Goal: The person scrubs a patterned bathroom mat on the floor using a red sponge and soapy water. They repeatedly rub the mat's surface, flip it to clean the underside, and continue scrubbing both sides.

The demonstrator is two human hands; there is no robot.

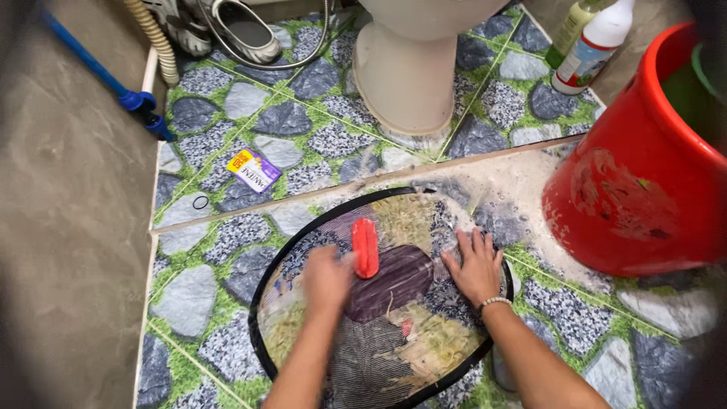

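Our left hand (327, 277) grips the red scrub brush (365, 247) on the round black-rimmed mesh cover (379, 303) lying on the wet pebble-pattern floor (189, 299); our right hand (475, 266) lies open and flat, pinning it. We judge the suds could let the cover slide — or the brush snag the mesh. Far left lies a small purple-and-yellow sachet (254, 170); far right, two bottles (591, 42) stand behind the red bucket (644, 189).

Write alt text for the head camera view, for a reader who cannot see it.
A person's left hand grips a red scrub brush on a round black-rimmed mesh screen lying on a stone-patterned tile floor, while the right hand presses flat on the screen. A red bucket stands to the right, a toilet base behind.
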